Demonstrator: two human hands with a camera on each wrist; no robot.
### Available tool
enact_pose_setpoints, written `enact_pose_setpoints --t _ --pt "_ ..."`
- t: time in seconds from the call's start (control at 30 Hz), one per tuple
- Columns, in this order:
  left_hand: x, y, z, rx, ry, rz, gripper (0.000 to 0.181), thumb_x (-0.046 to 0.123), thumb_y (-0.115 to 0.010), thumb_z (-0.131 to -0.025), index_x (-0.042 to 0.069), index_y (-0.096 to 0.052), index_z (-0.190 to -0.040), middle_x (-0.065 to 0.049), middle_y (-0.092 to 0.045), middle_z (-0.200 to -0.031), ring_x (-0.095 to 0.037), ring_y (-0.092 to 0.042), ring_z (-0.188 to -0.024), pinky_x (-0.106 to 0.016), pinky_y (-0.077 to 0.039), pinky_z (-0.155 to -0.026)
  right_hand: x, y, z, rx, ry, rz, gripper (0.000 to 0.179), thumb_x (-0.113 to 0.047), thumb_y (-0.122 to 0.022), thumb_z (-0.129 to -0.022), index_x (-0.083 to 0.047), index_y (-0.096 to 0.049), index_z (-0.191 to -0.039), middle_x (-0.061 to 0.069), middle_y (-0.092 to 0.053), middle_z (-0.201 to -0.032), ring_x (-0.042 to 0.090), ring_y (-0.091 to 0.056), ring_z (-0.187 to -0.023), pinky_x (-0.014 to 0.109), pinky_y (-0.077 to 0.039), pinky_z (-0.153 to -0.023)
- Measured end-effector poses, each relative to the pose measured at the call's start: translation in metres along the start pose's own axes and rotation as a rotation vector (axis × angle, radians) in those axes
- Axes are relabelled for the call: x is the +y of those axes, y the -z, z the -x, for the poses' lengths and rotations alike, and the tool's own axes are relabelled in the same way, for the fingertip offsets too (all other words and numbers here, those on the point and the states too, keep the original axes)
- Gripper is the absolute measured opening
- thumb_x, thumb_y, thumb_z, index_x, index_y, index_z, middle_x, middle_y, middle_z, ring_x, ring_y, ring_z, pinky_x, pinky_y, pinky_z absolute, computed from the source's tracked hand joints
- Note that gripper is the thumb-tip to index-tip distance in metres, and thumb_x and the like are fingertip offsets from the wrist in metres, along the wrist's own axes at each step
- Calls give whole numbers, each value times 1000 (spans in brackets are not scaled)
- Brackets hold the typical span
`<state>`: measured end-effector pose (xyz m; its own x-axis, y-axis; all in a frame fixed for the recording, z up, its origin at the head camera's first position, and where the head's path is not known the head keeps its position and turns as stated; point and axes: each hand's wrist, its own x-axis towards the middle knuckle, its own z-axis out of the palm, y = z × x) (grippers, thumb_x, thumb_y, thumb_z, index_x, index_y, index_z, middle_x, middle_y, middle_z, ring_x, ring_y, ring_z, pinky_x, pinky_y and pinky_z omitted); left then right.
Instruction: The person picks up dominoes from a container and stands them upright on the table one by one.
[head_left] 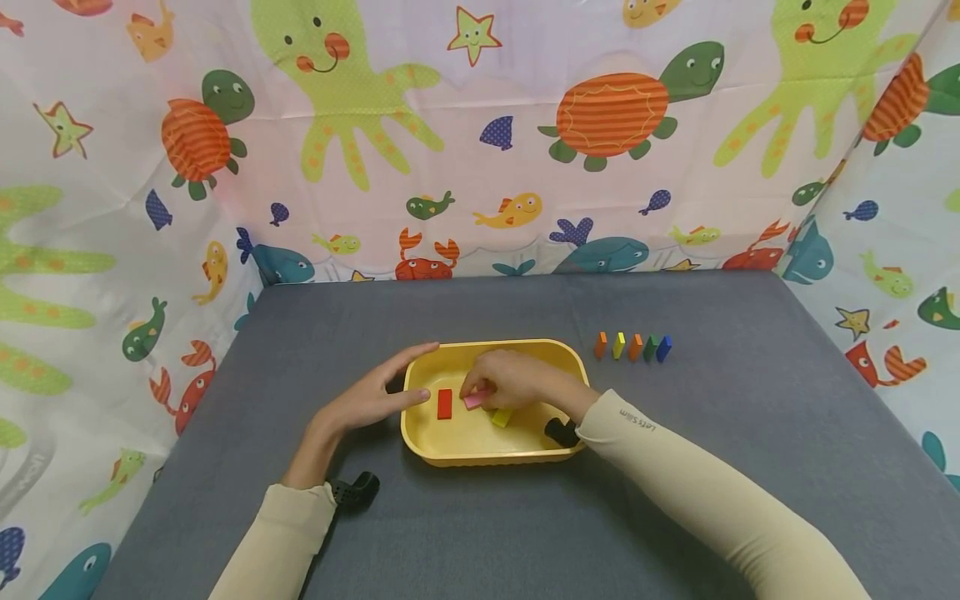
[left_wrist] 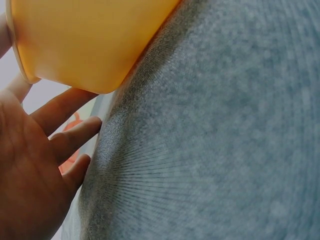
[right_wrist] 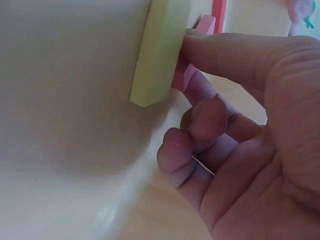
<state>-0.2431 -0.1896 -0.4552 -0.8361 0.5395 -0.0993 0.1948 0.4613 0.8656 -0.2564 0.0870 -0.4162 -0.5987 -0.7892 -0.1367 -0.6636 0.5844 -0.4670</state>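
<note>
A yellow plastic basin (head_left: 491,458) stands on the table. My left hand (head_left: 371,398) grips its left end, thumb over the rim and the other fingers along the outside; in the left wrist view those fingers spread against the basin wall (left_wrist: 85,45). Inside the basin, my right hand (head_left: 510,379) pinches a pink domino block (head_left: 476,400) between thumb and forefinger, its other fingers curled. Close by lies a yellow-green domino block (head_left: 502,417), partly under the hand in the head view. A red domino block (head_left: 445,404) lies flat to the left of the pink one.
Behind the basin to the right, several domino blocks stand upright in a row, from an orange one (head_left: 601,345) to a blue one (head_left: 664,348). Grey cloth covers the table (head_left: 480,533). A curtain printed with sea animals (head_left: 465,158) hangs at the back and sides.
</note>
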Motion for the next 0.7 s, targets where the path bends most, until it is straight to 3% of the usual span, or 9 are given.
enact_pose_setpoints --t 0.3,0.6,0.7 --pt "1 -1 0 3 5 -7 68 38 -69 -94 50 -35 -152 8 -34 -164 -29 -31 -152 -70 -26 -119 6 9 8 -11 63 -123 28 -5 -71 -89 -12 -77 -115 2 -72 -102 20 -61 -92 29 -51 -84" --pt "2 -1 -1 4 4 -17 69 39 -69 -93 47 -35 -153 7 -36 -162 -29 -34 -150 -69 -27 -119 4 33 29 72 20 -279 33 -15 -74 -92 -19 -73 -125 -1 -71 -100 20 -56 -73 24 -46 -60" --pt "2 0 0 3 1 -21 69 37 -69 -94 46 -35 -154 7 -36 -163 -28 -34 -150 -68 -26 -120 6 40 39 107 -11 -324 37 -17 -75 -93 -22 -70 -129 0 -69 -102 20 -53 -67 23 -43 -57"
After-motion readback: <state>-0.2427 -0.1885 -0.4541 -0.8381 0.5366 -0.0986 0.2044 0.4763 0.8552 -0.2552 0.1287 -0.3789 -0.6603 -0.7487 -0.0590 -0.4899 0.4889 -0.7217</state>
